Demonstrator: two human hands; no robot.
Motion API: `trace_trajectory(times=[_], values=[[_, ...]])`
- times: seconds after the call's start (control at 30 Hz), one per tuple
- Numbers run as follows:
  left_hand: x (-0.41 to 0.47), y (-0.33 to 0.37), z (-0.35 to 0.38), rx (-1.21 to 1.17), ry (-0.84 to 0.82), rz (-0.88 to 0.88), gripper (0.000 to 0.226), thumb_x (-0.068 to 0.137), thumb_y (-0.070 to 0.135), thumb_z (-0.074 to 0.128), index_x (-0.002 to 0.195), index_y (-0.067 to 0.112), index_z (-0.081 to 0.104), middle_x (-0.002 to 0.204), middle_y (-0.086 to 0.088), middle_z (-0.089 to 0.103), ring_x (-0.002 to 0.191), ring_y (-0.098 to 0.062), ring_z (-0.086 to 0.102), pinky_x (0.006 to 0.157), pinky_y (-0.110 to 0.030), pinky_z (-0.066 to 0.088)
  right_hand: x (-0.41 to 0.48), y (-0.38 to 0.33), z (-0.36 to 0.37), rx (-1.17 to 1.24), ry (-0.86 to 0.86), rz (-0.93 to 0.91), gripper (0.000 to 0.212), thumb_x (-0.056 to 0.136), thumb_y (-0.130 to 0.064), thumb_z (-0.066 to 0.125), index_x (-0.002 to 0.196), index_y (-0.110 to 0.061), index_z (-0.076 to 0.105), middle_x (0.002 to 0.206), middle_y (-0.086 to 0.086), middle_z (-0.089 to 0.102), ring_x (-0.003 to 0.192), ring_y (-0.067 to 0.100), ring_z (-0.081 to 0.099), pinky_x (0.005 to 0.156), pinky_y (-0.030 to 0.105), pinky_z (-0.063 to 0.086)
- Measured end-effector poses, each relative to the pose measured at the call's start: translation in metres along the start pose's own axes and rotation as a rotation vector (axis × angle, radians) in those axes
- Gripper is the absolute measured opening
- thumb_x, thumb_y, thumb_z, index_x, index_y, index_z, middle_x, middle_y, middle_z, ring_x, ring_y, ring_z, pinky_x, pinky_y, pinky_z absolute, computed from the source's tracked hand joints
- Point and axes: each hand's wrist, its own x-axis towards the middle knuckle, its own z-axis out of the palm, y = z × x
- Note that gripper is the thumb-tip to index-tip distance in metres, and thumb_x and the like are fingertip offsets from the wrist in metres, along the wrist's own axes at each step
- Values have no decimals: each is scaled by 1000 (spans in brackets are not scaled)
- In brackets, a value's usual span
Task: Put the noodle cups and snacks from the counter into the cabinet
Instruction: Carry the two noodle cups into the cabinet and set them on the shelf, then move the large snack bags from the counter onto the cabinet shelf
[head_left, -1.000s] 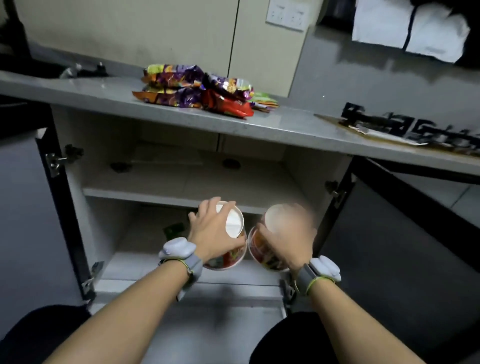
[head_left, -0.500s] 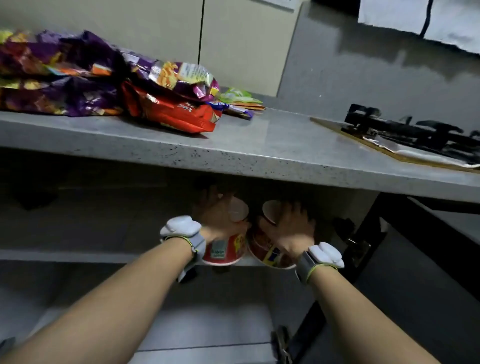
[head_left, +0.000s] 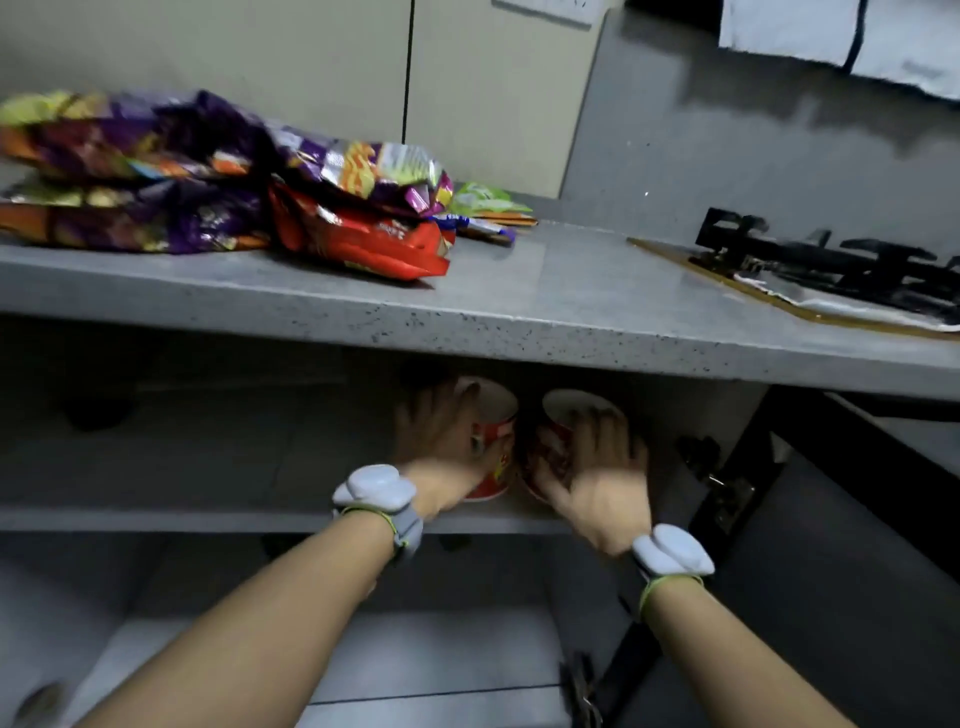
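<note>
Nearest the camera, both forearms reached forward into the open cabinet, each wearing a pale grey wrist device on a green band. The left hand was wrapped around the side of the left noodle cup, a red cup with a white lid, standing upright on the cabinet shelf. The right hand lay against the right noodle cup, fingers spread over its front; motion blur made it impossible to tell whether it truly gripped. The two cups stood just beside each other at the shelf's right end, near the door hinge. Above, on the speckled grey counter, lay the pile of snack bags, purple and red. Farther right sat a black stove grate.
</note>
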Motion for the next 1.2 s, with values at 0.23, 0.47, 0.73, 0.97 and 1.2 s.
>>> trace_trajectory(times=[0.23, 0.47, 0.73, 0.97, 1.2], values=[[-106, -6, -96, 39, -78, 52, 49, 92, 49, 43, 134, 22, 43, 129, -4, 53, 118, -26, 49, 96, -42, 40, -74, -54, -97, 81, 27, -99, 54, 82, -50, 45, 117, -13, 59, 109, 11, 62, 98, 32, 61, 78, 43, 49], [-125, -18, -213, 3, 328, 234, 31, 94, 39, 47, 119, 23, 57, 113, 4, 61, 107, -16, 56, 90, -35, 46, -51, -106, -209, 232, 316, -250, 38, 89, -37, 50, 121, -17, 55, 112, 3, 60, 101, 21, 57, 83, 32, 44], [-65, -79, -304, 92, 591, -24, 63, 82, 49, 60, 137, 25, 43, 140, -4, 45, 130, -27, 40, 98, -45, 40, 49, -182, -258, 360, 287, -210, 60, 85, -51, 54, 133, -16, 44, 127, 11, 51, 118, 31, 47, 91, 44, 45], [-13, -119, -296, 14, 271, -176, 73, 77, 71, 55, 142, 41, 40, 158, 5, 29, 148, -27, 14, 111, -51, 29, 120, -222, -223, 310, 62, -145, 80, 75, -77, 41, 139, -30, 44, 150, 7, 37, 142, 28, 24, 108, 59, 31], [-11, -127, -269, -140, 525, -172, 46, 76, 63, 61, 110, 32, 58, 122, 8, 56, 125, -19, 41, 95, -38, 41, 104, -232, -193, 423, 280, -82, 50, 89, -61, 46, 119, -24, 61, 131, 5, 55, 132, 27, 37, 99, 51, 42]])
